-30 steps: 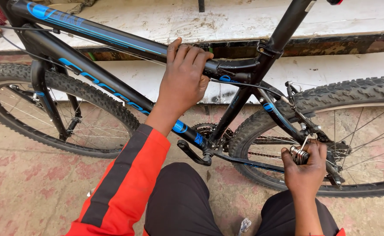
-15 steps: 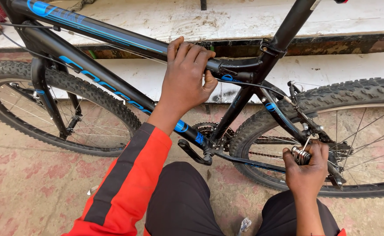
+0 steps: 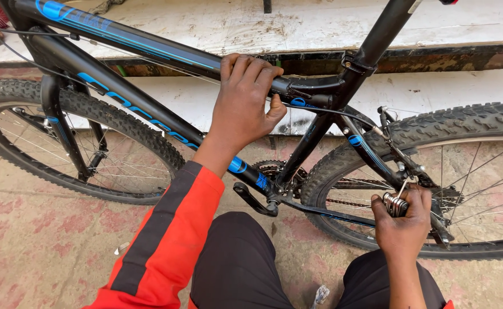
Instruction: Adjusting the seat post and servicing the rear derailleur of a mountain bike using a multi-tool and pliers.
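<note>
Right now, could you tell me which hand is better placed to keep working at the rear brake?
The right hand: it holds the folding hex-key tool against the rear brake. The left hand grips the top tube.

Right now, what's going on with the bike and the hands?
A person crouches beside a black and blue bicycle. The left hand grips the top tube near the seat post. The right hand holds a folding multi-tool, one key extended up toward the rear brake by the rear wheel. Whether the key is seated there is unclear.
</note>
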